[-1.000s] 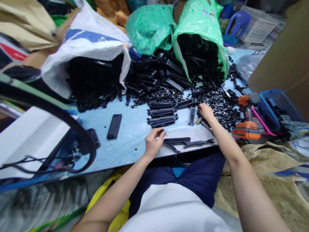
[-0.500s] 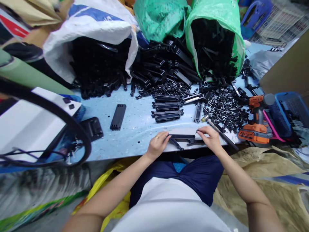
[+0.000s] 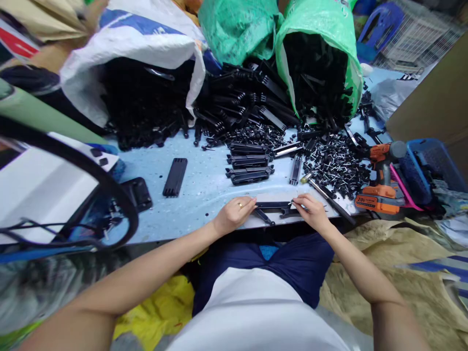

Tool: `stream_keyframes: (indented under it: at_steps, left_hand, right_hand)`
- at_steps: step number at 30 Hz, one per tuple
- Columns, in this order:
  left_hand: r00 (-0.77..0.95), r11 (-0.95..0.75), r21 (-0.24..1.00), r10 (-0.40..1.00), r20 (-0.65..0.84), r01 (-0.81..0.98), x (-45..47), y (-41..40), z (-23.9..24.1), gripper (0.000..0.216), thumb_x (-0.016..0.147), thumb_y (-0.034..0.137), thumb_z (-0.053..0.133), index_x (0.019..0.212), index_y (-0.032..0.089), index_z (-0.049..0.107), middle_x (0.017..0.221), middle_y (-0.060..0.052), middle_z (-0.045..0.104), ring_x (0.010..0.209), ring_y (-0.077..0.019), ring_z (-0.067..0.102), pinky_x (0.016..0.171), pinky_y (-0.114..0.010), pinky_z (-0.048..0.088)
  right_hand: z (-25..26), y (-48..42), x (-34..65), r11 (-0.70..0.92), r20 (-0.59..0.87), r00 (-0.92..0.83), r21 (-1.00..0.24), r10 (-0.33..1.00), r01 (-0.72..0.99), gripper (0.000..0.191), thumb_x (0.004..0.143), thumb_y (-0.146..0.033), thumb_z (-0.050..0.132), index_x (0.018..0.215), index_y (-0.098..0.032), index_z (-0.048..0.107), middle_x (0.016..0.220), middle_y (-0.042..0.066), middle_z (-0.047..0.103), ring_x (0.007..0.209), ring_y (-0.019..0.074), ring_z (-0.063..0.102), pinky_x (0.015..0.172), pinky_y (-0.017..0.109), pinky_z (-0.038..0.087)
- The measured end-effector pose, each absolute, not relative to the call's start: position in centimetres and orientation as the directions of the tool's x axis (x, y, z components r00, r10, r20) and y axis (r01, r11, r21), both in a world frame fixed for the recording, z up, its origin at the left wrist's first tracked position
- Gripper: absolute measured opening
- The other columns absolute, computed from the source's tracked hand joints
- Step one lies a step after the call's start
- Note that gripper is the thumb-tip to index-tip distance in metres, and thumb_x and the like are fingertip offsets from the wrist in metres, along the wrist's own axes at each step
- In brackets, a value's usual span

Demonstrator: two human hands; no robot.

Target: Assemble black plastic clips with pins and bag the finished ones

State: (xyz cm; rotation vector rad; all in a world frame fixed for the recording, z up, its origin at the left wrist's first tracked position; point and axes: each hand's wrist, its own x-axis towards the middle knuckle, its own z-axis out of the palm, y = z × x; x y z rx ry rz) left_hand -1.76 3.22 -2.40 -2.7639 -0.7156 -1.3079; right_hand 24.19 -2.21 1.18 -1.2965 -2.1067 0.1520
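Near the front edge of the table, my left hand [image 3: 234,215] pinches the left end of a long black plastic bar [image 3: 273,205]. At the bar's other end, my right hand [image 3: 310,210] has its fingers closed on a small metal pin [image 3: 290,203], mostly hidden by the fingertips. A thinner black arm [image 3: 263,217] with a rounded tip sticks out below the bar, over a pale sheet. To the right of my right hand lies a hammer [image 3: 331,199]. Loose metal pins with black heads [image 3: 334,163] form a heap beyond it.
Stacked black assemblies [image 3: 250,163] stand mid-table, with a slotted black plate [image 3: 175,177] to their left. A white sack [image 3: 127,44] and a green sack [image 3: 318,22] spill black parts at the back. An orange cordless drill [image 3: 380,183] and blue basket [image 3: 435,161] are at right.
My right hand has come closer to the bar's right end with the pin. My left hand keeps its grip on the other end. The whole view has shifted slightly.
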Motion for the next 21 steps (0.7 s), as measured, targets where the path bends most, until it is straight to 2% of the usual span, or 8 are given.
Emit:
stream_keyframes:
  at_steps: [2, 9, 12, 16, 18, 21]
  left_hand:
    - [0.584, -0.924, 0.121, 0.327, 0.743, 0.362, -1.9, 3.2, -2.1, 0.026, 0.084, 0.01, 0.051, 0.109, 0.013, 0.053, 0.077, -0.008, 0.067, 0.077, -0.0169, 0.065, 0.068, -0.03, 0.056]
    - [0.669, -0.932, 0.142, 0.34, 0.661, 0.334, -2.5, 4.2, -2.2, 0.023, 0.088, 0.014, 0.043, 0.109, 0.015, 0.053, 0.071, -0.004, 0.065, 0.068, -0.0134, 0.063, 0.065, -0.028, 0.056]
    - [0.671, -0.915, 0.147, 0.378, 0.639, 0.376, -2.4, 4.4, -2.4, 0.021, 0.089, 0.017, 0.042, 0.105, 0.015, 0.055, 0.071, -0.005, 0.065, 0.068, -0.0136, 0.063, 0.064, -0.028, 0.056]
    - [0.666, -0.916, 0.158, 0.379, 0.643, 0.369, -2.3, 3.6, -1.8, 0.02, 0.089, 0.015, 0.041, 0.101, 0.015, 0.057, 0.07, -0.004, 0.065, 0.068, -0.0132, 0.063, 0.066, -0.027, 0.055]
    - [0.615, -0.879, 0.197, 0.45, 0.648, 0.435, -2.4, 2.7, -1.3, 0.019, 0.09, 0.02, 0.042, 0.098, 0.015, 0.058, 0.074, -0.006, 0.066, 0.072, -0.0146, 0.063, 0.067, -0.027, 0.053]
    - [0.42, -0.679, 0.324, 0.689, 0.59, 0.659, -2.2, 0.7, -0.8, 0.026, 0.09, 0.031, 0.042, 0.084, 0.015, 0.061, 0.068, -0.006, 0.065, 0.066, -0.0166, 0.063, 0.062, -0.028, 0.049]
  right_hand:
    - [1.2, -2.2, 24.2, 0.526, 0.454, -0.343, -0.377, 0.822, 0.762, 0.018, 0.09, -0.024, 0.045, 0.089, -0.019, 0.062, 0.082, 0.006, 0.062, 0.072, 0.0127, 0.061, 0.063, 0.022, 0.05]
    - [1.3, -2.2, 24.1, 0.549, 0.378, -0.445, -0.234, 0.812, 0.802, 0.024, 0.092, -0.025, 0.04, 0.095, -0.018, 0.063, 0.085, 0.008, 0.063, 0.069, 0.0134, 0.061, 0.06, 0.023, 0.05]
    - [0.8, -2.3, 24.1, 0.526, 0.377, -0.412, -0.279, 0.829, 0.803, 0.025, 0.092, -0.024, 0.039, 0.101, -0.019, 0.062, 0.089, 0.008, 0.063, 0.074, 0.0141, 0.061, 0.064, 0.025, 0.051]
    - [-0.7, -2.9, 24.6, 0.524, 0.386, -0.371, -0.453, 0.845, 0.721, 0.026, 0.091, -0.028, 0.042, 0.107, -0.02, 0.061, 0.096, 0.008, 0.063, 0.086, 0.0146, 0.062, 0.075, 0.027, 0.052]
    - [-1.2, -3.3, 25.0, 0.514, 0.379, -0.358, -0.497, 0.853, 0.699, 0.027, 0.091, -0.03, 0.042, 0.11, -0.021, 0.06, 0.099, 0.009, 0.063, 0.09, 0.0151, 0.062, 0.079, 0.029, 0.052]
    - [-0.8, -3.7, 24.9, 0.505, 0.397, -0.343, -0.442, 0.851, 0.742, 0.028, 0.09, -0.032, 0.044, 0.111, -0.022, 0.06, 0.107, 0.01, 0.062, 0.098, 0.0186, 0.059, 0.083, 0.035, 0.051]
